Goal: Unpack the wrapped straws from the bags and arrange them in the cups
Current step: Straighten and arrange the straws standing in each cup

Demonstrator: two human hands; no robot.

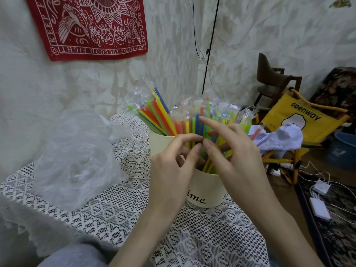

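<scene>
Head view, looking down at a counter (pixel 202 237) covered by a white lace cloth (pixel 119 212). Behind it, from 9 to 3 o'clock, stands a pale textured wall (pixel 260 45); a red printed bandana (pixel 90 26) hangs on it at 11 o'clock, and 2 thin cables (pixel 209 54) drop down it at 12 o'clock. At 9 o'clock on the counter lies a crumpled clear plastic bag (pixel 77 151), its contents not discernible. At 3 o'clock, beyond the counter edge, a yellow folding chair (pixel 306 120) marked "openway" carries a pale striped cloth (pixel 279 139); behind it is a dark wooden chair (pixel 273 79), and white chargers (pixel 319 207) lie on the patterned rug at 4 o'clock. At centre stand 2 cream cups: the near cup (pixel 206 191), lettered "ime", and just behind it at 11 o'clock the far cup (pixel 159 139). Both hold wrapped straws (pixel 159 116) in red, yellow, green, blue and orange, standing upright to tilted, their clear wrapper ends rising above the rims. The left hand (pixel 173 170) is over the near cup's left rim, fingers curled, thumb and forefinger pinching among the straws. The right hand (pixel 233 151) is over the right rim, forefinger extended to touch the straw tips, thumb pressed against the bundle; whether it grips any straw cannot be told.
</scene>
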